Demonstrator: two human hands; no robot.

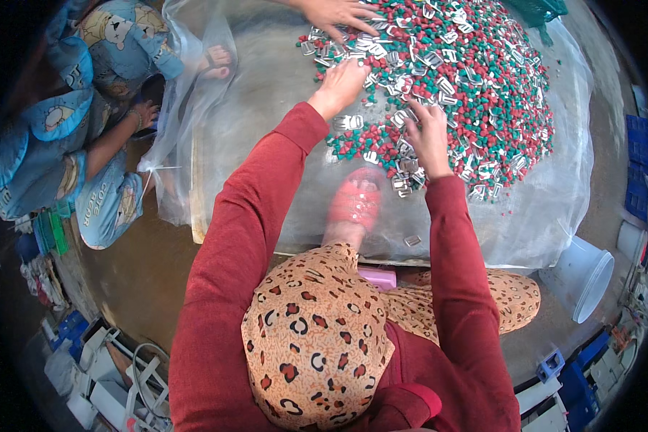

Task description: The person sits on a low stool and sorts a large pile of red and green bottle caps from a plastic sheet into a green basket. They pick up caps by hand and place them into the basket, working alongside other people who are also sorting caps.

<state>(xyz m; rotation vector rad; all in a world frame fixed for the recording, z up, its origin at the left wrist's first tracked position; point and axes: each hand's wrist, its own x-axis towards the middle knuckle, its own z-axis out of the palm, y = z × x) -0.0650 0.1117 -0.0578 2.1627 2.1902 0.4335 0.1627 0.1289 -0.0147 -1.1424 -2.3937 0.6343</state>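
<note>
A broad heap of small red, green and white pieces [497,93], mixed with silver slotted pieces like flat buckles, covers much of the plastic-covered surface [266,129]. At its near left edge, my left hand [342,86] is closed, its fingertips down among the pieces; what they hold is hidden. My right hand [430,137] is over the near part of the heap, thumb and forefinger apart beside a silver slotted piece [400,117]. Between my hands lies another silver slotted piece [348,123], close to a small cluster of red and green pieces [363,142].
Another person's hand [338,14] reaches over the far edge of the heap. A person in blue printed clothing [108,137] sits at the left. My foot in a pink sandal [354,201] rests on the sheet. A whitish bucket [579,277] stands at the right, with blue crates [639,162] beyond.
</note>
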